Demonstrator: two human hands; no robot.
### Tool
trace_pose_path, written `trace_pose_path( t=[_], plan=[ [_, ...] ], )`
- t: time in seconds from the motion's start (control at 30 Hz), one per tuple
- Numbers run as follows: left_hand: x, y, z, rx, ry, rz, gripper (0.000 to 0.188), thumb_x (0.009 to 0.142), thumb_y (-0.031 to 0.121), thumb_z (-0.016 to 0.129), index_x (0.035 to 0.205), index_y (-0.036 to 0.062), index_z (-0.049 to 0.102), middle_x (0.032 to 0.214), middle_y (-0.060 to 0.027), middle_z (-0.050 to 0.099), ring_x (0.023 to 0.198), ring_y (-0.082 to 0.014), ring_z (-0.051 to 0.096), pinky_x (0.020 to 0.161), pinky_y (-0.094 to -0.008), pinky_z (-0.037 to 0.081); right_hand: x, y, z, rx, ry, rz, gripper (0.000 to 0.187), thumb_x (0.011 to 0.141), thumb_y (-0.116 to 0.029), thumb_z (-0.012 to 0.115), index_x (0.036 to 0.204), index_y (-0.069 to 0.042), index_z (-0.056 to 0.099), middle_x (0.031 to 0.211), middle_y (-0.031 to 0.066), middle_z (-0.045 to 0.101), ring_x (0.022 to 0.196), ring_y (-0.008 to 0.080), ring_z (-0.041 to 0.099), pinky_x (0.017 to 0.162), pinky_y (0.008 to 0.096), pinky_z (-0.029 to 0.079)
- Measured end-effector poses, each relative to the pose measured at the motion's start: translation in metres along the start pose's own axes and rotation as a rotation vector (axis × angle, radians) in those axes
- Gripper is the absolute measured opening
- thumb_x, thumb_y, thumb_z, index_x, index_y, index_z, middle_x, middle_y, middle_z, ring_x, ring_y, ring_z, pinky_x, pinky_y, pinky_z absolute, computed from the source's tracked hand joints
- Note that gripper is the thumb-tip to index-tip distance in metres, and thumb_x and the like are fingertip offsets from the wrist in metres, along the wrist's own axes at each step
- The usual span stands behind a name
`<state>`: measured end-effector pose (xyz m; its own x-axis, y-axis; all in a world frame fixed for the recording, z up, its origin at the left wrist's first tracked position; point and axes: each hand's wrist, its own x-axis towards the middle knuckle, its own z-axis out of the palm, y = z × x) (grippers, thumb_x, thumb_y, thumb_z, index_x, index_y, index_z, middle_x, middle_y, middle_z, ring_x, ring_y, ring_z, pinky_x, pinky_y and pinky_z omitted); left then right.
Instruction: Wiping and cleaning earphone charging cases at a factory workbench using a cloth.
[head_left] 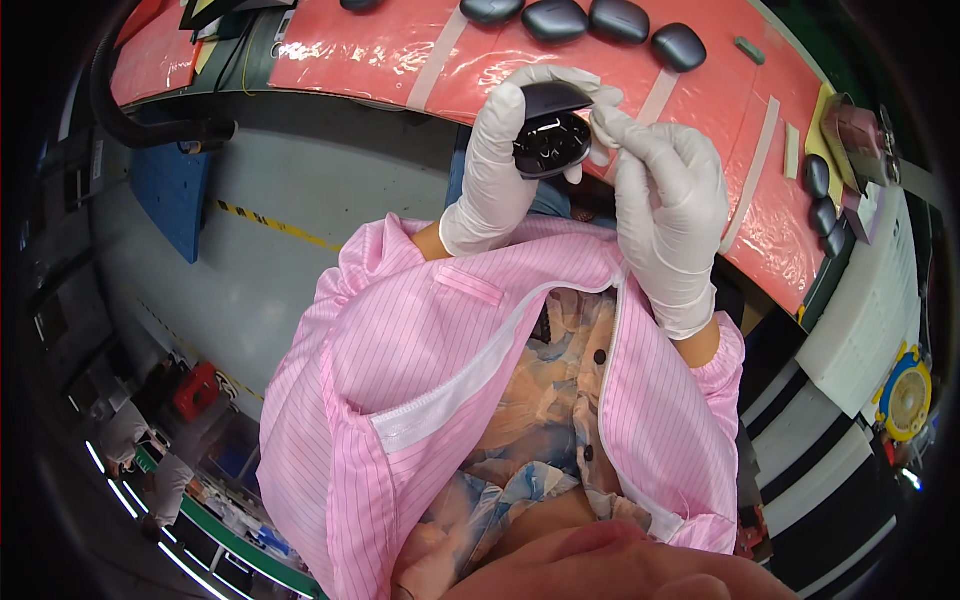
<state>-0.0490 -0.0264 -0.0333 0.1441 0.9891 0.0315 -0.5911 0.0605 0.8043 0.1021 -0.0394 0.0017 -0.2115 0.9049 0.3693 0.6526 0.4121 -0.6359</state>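
My left hand [497,150], in a white glove, is wrapped round a small dark earbud charging case [552,147] and holds it up over the table's near edge. The case's lid is raised, and its glossy black inside faces me. Just to its right is my gloved right hand [672,180], with thumb and forefinger pinched together close to the case's right rim. Whatever lies between those fingertips, if anything, is too small to tell.
Several closed dark cases [620,20] line the far side of the red-covered table [360,65]. More cases [822,212] stand at the right edge, near a clear tape roll [860,140]. A small green piece [749,50] lies at the far right. A black hose [150,128] curves in at left.
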Motion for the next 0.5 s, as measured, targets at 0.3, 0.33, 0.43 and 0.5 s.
trace_pose_path(
  t=[0.3,0.33,0.43,0.5],
  plan=[
    [-0.001,-0.003,-0.004,0.129,-0.057,-0.041,0.079,0.083,0.072,0.044,0.116,0.0007,0.051,0.105,-0.0183,0.063,0.089,-0.0185,0.060,0.083,-0.0325,0.049,0.010,-0.020,-0.001,0.360,-0.196,-0.135,0.016,0.078,-0.001,0.059,0.089,-0.010,0.065,0.079,0.0043,0.060,0.073,0.0252,0.057,0.067,0.0362,0.046],
    [-0.001,-0.001,-0.007,0.109,-0.086,-0.024,0.082,0.082,0.074,0.044,0.118,0.0001,0.050,0.104,-0.0179,0.063,0.089,-0.0184,0.061,0.081,-0.0315,0.050,0.009,-0.013,-0.009,0.431,-0.221,-0.123,0.018,0.080,0.002,0.056,0.092,-0.006,0.067,0.083,0.0046,0.064,0.073,0.0199,0.058,0.068,0.0305,0.046],
    [0.004,0.009,-0.006,0.071,-0.172,-0.030,0.093,0.078,0.080,0.043,0.121,-0.0016,0.048,0.102,-0.0177,0.062,0.087,-0.0171,0.063,0.069,-0.0265,0.052,-0.006,-0.016,-0.018,0.631,-0.067,0.214,0.023,0.087,0.004,0.051,0.101,-0.001,0.068,0.091,0.0049,0.065,0.074,0.0087,0.054,0.065,0.0215,0.042],
    [0.002,0.009,-0.008,0.077,-0.170,-0.004,0.093,0.078,0.080,0.042,0.121,-0.0019,0.048,0.101,-0.0178,0.062,0.085,-0.0166,0.063,0.066,-0.0255,0.052,-0.009,-0.012,-0.016,0.607,-0.078,0.232,0.022,0.087,0.004,0.052,0.102,-0.001,0.068,0.092,0.0046,0.065,0.072,0.0082,0.052,0.065,0.0211,0.041]
  ],
)
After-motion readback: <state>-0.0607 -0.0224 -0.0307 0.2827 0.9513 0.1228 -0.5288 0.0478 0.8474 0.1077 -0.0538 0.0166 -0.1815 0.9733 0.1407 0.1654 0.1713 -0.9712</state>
